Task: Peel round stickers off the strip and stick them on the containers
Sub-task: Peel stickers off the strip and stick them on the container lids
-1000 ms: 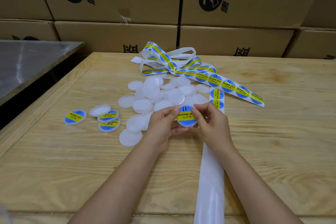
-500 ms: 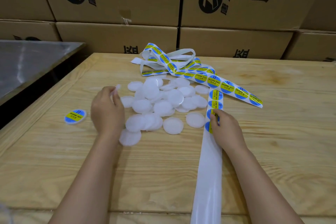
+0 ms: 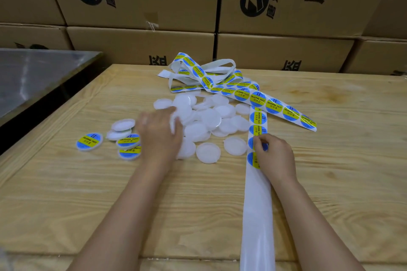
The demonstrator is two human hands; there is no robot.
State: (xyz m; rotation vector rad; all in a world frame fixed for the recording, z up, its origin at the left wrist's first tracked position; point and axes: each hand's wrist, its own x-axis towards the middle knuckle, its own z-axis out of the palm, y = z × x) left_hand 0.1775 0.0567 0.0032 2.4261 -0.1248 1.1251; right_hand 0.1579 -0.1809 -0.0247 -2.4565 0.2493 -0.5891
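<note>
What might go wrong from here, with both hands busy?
1. The right hand alone works the strip, pinching a sticker; the strip may lift, or the sticker may crease.
2. The left hand, blurred, reaches into the loose white containers and may scatter them.

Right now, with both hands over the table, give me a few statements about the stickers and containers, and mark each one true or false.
1. The right hand pinches a sticker on the strip. True.
2. The left hand holds a labelled container. False: it is over the plain white containers, and blur hides any grip.
3. Left of the plain pile lie labelled containers. True.
4. The strip's near end is full of stickers. False: it is bare backing there.
5. Plastic crates stand behind the table. False: cardboard boxes do.
</note>
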